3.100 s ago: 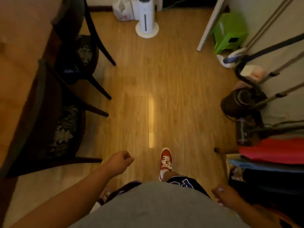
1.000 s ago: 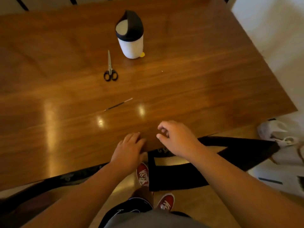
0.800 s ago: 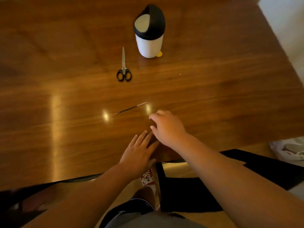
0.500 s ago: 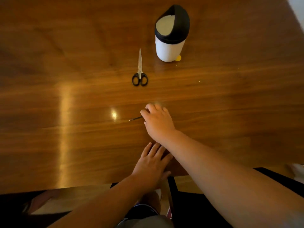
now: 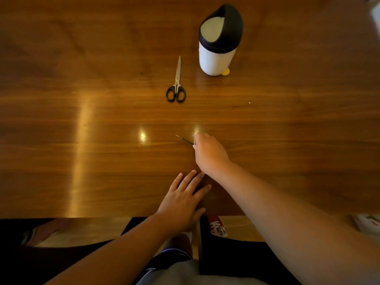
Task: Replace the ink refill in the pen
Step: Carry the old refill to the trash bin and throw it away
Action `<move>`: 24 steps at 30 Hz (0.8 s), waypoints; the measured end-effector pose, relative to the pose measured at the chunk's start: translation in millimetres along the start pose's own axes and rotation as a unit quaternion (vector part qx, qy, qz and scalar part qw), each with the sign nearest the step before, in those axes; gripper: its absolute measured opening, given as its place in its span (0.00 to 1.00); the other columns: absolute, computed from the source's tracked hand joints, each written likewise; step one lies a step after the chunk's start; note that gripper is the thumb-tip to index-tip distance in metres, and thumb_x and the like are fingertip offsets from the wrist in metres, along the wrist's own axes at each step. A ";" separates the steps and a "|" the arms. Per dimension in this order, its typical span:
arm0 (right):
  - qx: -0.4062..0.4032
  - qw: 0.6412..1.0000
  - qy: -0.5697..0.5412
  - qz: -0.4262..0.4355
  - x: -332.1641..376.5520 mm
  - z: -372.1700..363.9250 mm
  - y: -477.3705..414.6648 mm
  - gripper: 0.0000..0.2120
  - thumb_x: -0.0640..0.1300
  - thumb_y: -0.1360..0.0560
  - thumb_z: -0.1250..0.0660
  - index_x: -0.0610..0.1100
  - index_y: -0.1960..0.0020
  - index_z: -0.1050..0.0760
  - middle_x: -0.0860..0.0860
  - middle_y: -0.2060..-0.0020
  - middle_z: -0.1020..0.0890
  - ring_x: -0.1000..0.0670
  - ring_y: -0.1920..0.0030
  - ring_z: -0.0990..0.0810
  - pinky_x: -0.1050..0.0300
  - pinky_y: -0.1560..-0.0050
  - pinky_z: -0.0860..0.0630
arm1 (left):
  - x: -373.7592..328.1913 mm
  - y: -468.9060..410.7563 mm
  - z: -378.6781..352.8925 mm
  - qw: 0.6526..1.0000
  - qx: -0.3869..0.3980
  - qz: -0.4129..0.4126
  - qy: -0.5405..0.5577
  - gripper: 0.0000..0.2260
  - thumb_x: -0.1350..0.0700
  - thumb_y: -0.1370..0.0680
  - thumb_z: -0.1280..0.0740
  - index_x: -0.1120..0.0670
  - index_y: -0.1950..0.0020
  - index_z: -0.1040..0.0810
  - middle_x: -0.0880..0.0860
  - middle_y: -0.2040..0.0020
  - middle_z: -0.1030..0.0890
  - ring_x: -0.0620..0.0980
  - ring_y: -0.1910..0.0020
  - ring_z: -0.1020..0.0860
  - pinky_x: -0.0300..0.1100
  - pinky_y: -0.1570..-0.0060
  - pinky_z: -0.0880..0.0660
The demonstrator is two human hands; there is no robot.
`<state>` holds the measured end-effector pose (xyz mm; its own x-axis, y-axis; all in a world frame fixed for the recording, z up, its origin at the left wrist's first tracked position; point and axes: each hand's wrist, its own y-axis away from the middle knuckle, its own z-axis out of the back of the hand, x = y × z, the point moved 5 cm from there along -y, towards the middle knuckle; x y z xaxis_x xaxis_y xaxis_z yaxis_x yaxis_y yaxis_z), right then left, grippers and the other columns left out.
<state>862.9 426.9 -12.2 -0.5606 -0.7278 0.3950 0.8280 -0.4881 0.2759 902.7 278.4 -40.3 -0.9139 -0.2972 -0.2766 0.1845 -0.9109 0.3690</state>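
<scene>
The ink refill (image 5: 184, 139), a thin dark rod with a pale tip, lay low over the wooden table (image 5: 82, 140) near its middle, its tip pointing up and to the left and its other end vanishing under the curled fingers of the right hand (image 5: 208, 154). Only that short free length showed; the rest was hidden behind the knuckles, so whether the rod rested on the wood or was lifted just clear of it could not be told. The right hand's fingers were bent inward and pinched around the hidden end, the back of the hand facing the camera. Just nearer the table's front edge, the left hand (image 5: 183, 199) lay flat on the wood, palm down, fingers spread and loose, gripping nothing, its fingertips close beside the right wrist. Farther up the table, well apart from the refill, black-handled scissors (image 5: 176, 83) lay closed with the blades pointing away. Just to their right stood a white container (image 5: 216, 56) with a black domed lid, and a small yellow object (image 5: 225, 71) sat touching its base. Below the table edge, a red shoe (image 5: 217, 227) showed on the floor.
</scene>
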 end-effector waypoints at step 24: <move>0.299 0.938 -0.167 0.056 -3.1 -8.7 224.2 0.07 0.46 0.21 0.37 0.55 0.55 0.23 0.54 0.61 0.19 0.57 0.60 0.21 0.65 0.63 0.30 | -76.5 263.7 -155.4 0.636 -0.119 0.558 0.520 0.06 0.47 0.21 0.36 0.47 0.48 0.22 0.46 0.55 0.19 0.42 0.56 0.20 0.39 0.57 0.23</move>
<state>1050.4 315.5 40.8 -0.5245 -0.5188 0.6751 0.7848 0.0131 0.6197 1077.4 16.5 -59.7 0.5441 -0.7125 -0.4430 0.6707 0.0521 0.7399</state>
